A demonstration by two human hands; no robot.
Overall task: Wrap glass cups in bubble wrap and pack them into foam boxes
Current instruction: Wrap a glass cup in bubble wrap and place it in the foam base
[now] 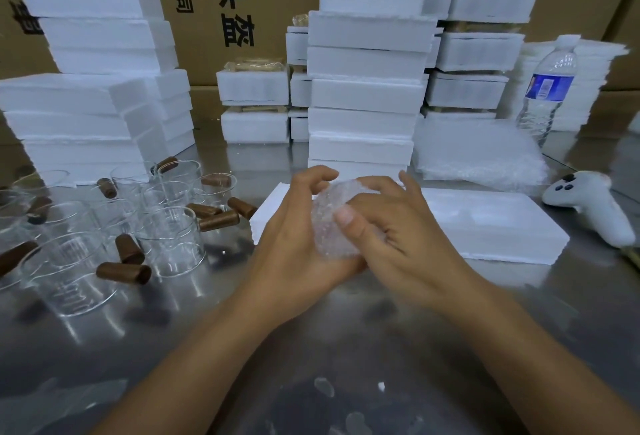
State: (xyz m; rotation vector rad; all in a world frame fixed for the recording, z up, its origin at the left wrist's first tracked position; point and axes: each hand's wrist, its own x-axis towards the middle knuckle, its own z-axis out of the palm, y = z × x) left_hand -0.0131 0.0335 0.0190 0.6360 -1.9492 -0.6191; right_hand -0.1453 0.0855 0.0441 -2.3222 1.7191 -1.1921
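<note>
At frame centre, the left hand (298, 226) and right hand (391, 226) both curl around a clear bubble-wrapped bundle (329, 223), above the open white foam box (491, 223).

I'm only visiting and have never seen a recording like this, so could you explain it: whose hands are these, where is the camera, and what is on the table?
No machine here: a person works with bare hands, filmed by one camera worn on their head, looking down. The left hand and right hand grip a bubble-wrap bundle; its contents are hidden. On the metal table: bare glass cups with brown handles at left, an open foam box behind the hands, bubble wrap sheets, a water bottle and a white controller at right, stacked foam boxes at the back.
</note>
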